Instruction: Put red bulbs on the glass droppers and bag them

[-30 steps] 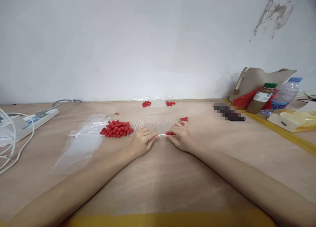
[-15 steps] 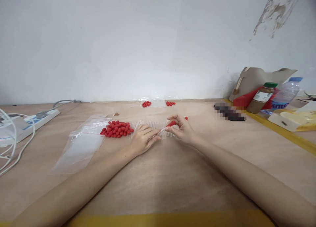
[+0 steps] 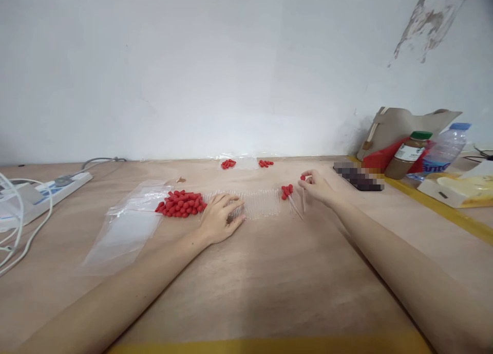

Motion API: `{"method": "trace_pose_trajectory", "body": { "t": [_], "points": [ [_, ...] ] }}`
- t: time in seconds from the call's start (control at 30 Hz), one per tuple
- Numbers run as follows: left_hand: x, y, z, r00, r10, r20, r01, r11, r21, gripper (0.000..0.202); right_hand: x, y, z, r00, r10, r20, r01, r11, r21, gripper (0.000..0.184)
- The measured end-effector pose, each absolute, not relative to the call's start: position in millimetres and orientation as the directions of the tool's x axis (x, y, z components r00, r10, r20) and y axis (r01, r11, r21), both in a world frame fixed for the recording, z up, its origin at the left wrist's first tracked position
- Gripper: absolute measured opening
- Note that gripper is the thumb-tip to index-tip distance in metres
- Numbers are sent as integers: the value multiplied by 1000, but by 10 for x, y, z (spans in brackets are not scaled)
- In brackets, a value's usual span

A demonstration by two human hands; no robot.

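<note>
A narrow fingertip grip of the right hand [image 3: 316,186] is holding a dropper [image 3: 303,178] by its bulb, tube hanging just beside other droppers [image 3: 287,190], while the left hand [image 3: 219,218] is lying flat and open on the tubes [image 3: 262,204], likely steadying them on the worktop [image 3: 269,272].

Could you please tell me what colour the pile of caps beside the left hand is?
The pile is red; head view.

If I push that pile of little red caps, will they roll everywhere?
Probably a bit. The red caps look small and rounded, so they may scatter across the smooth table. Being teardrop-shaped, each would likely curl round, not roll far. They look light and rubbery, like the one on the dropper pinched in the right hand, so unlikely to break.
</note>
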State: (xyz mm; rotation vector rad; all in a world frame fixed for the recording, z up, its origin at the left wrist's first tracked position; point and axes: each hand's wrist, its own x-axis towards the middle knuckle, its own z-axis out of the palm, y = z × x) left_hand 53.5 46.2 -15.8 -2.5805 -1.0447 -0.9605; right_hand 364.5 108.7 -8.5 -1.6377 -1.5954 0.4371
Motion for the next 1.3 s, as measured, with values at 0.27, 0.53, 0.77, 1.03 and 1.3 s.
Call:
{"method": "trace_pose_trajectory", "body": {
  "t": [0.27, 0.53, 0.77, 1.03, 1.3],
  "points": [
    [529, 457, -151, 539, 580, 611, 694, -717, 68, 25, 3578, 1109, -263, -6, 967, 254, 822, 150, -550, 25],
    [535, 464, -157, 540, 591, 600, 704, -707, 62, 24, 3584, 1106, -300, 64, 947, 314, 812, 133, -568, 31],
    [542, 445, -142, 547, 615, 568, 717, -694, 60, 24, 3498, 1020, -239, 80, 926, 368, 829, 143, -540, 24],
    [540, 445, -140, 542, 623, 564, 718, -692, 73, 23, 3429, 971, -235, -20, 869, 494, 749, 340, -568, 24],
    [542, 459, -147, 554, 625, 550, 718, -693, 63, 23, 3431, 937, -238, -380, 778, 500, 698, 596, -397, 21]
  ]
}}
